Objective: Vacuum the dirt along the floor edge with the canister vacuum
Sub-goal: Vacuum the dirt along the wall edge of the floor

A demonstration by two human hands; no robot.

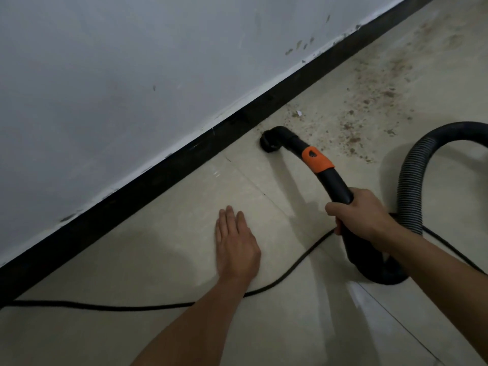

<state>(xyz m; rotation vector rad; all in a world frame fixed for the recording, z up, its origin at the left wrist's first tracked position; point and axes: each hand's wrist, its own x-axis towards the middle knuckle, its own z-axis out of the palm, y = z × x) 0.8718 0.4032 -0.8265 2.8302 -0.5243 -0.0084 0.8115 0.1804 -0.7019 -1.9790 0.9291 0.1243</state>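
Gripping the black vacuum wand with the right hand, fingers curled around it below its orange collar, a person sets the round nozzle on the beige tiled floor just beside the black baseboard. Brown dirt lies scattered beyond the nozzle. The left hand rests flat, fingers straight, near a black power cord. The ribbed hose loops at right.

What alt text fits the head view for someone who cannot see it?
The right hand grips the black plastic vacuum wand with an orange collar, its round nozzle on the beige tiled floor beside the black skirting board, scattered brown dirt just beyond. The left hand is open, palm down.
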